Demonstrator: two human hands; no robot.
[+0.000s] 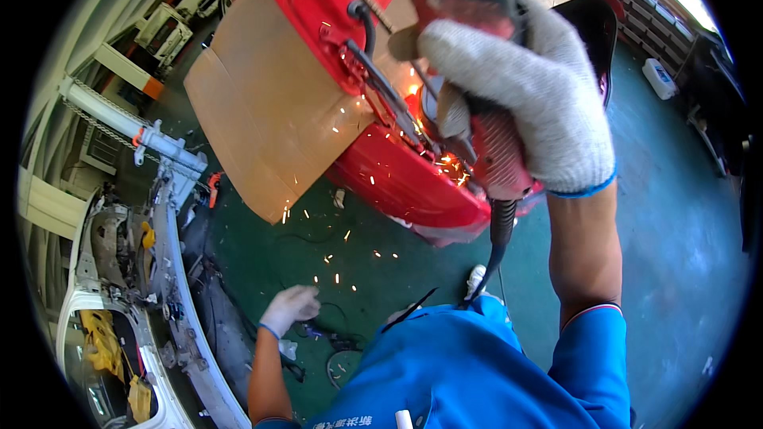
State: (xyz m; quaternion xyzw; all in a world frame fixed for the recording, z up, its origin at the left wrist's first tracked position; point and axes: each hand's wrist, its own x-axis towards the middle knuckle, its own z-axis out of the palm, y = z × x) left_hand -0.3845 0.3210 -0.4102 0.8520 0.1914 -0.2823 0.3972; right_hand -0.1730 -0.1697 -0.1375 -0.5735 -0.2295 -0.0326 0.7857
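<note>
My right hand point(540, 95), in a grey knit glove with a blue cuff, is wrapped round a red and black angle grinder point(502, 151) with a cord point(501, 230) running down from it. The grinder is up against the inner edge of a red car body point(397, 179), and orange sparks fly from there. Grinder and glove hide most of the disc and the contact spot. My left hand point(290, 308), also gloved, hangs low on the left, away from the car. Its fingers are loosely curled, with nothing visible in them.
A sheet of brown cardboard point(270, 103) covers part of the car, left of the sparks. Stripped body parts point(119, 230) and a pale metal frame arm with a chain point(127, 123) stand at the left. A white plastic container point(660, 78) sits on the green floor at right.
</note>
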